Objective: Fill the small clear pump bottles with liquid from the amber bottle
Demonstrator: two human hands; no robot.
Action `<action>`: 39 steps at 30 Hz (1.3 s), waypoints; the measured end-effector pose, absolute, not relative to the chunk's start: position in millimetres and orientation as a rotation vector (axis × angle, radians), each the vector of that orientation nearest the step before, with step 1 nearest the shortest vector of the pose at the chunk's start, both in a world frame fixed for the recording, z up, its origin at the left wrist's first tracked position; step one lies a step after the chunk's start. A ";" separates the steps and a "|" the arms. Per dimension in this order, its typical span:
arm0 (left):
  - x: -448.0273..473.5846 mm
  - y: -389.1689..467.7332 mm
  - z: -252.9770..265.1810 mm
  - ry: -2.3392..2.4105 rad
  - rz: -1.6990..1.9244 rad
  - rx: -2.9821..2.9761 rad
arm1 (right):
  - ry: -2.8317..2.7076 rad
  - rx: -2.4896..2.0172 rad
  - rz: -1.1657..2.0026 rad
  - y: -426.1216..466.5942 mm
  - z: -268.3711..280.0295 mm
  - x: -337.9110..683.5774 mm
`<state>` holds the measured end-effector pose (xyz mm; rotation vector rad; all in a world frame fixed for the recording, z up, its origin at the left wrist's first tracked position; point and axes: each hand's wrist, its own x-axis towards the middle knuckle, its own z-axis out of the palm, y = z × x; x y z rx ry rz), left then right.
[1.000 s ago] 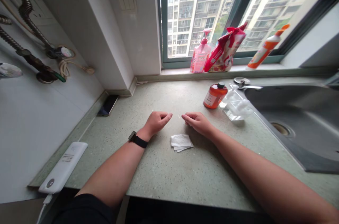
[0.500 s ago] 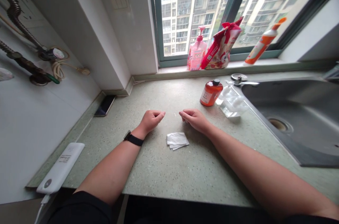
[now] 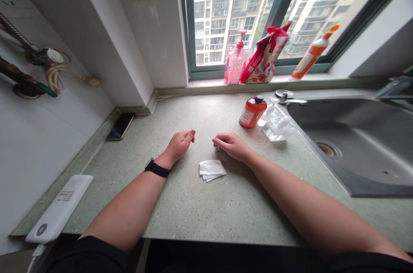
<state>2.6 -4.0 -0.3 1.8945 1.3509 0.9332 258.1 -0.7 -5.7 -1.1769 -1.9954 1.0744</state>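
Note:
Over the middle of the counter, my left hand [image 3: 181,145] rests closed, its thumb against the curled fingers and a black watch on the wrist. Whatever it may hold is hidden. Across a short gap, my right hand [image 3: 231,147] is closed in a pinch, and a small thin pale stick [image 3: 210,138] seems to poke out at its fingertips, too small to name surely. A folded white tissue [image 3: 212,169] lies on the counter just below and between both hands. Beyond my right hand stands an orange-red bottle [image 3: 252,113] with a black cap.
Beside the bottle is a clear plastic pump container [image 3: 275,128], at the edge of the steel sink [image 3: 355,135]. A phone [image 3: 120,127] and a white power bank [image 3: 60,207] lie left. A pink pump bottle [image 3: 235,66], red bag [image 3: 266,60] and orange-white bottle [image 3: 311,58] line the windowsill.
My hands have turned slightly, the left thumb now pointing more upward. A thin pale bit shows at my right fingertips. The whole view has shifted a little.

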 end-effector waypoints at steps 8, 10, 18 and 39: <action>0.8 -2.3 -2.9 1.350 0.885 1.914 | -2.072 -1.203 1.033 -1.7 -4.1 258.4; 0.5 -1.0 -2.4 1.335 0.847 1.951 | -2.113 -1.191 0.994 -0.4 -4.8 257.8; 1.8 2.9 -3.1 1.311 0.783 1.889 | -2.180 -1.190 0.903 0.7 -6.1 251.4; -14.5 22.6 -0.2 1.119 1.085 1.168 | -1.713 -2.120 -0.066 68.0 104.5 336.9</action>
